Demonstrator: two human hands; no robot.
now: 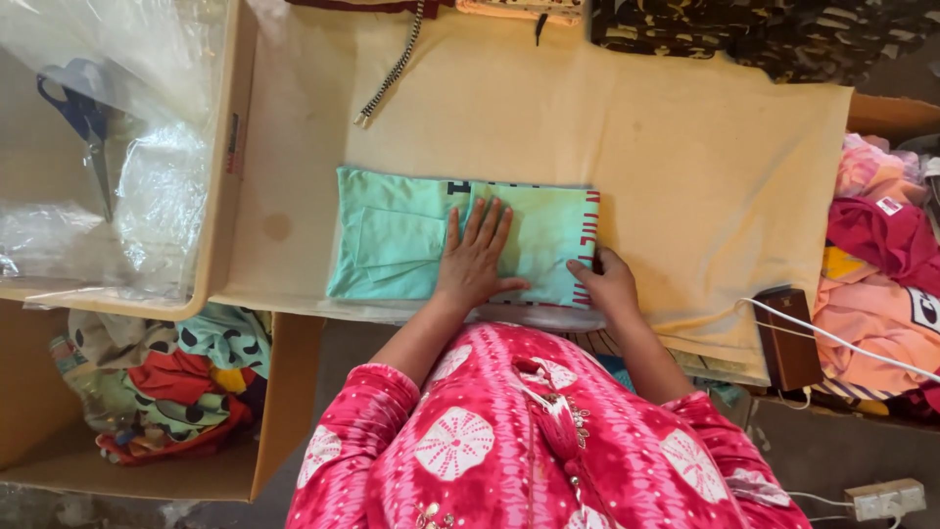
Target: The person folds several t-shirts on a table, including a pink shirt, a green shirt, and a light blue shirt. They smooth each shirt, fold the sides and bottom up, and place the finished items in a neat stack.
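Observation:
A folded mint-green garment [392, 240] with red printed trim on its right edge lies on a cream cloth-covered table [685, 167]. My left hand [477, 257] rests flat on the middle of the garment, fingers spread. My right hand [607, 282] pinches the garment's lower right corner near the red trim. Both arms wear pink patterned sleeves.
A cardboard box with clear plastic bags [147, 186] and blue-handled scissors [83, 113] sits at the left. Below it another box holds coloured clothes [166, 377]. A clothes pile [886, 264] lies at the right, camouflage fabric [764, 34] at the back, a brown device with white cable [788, 338] near the edge.

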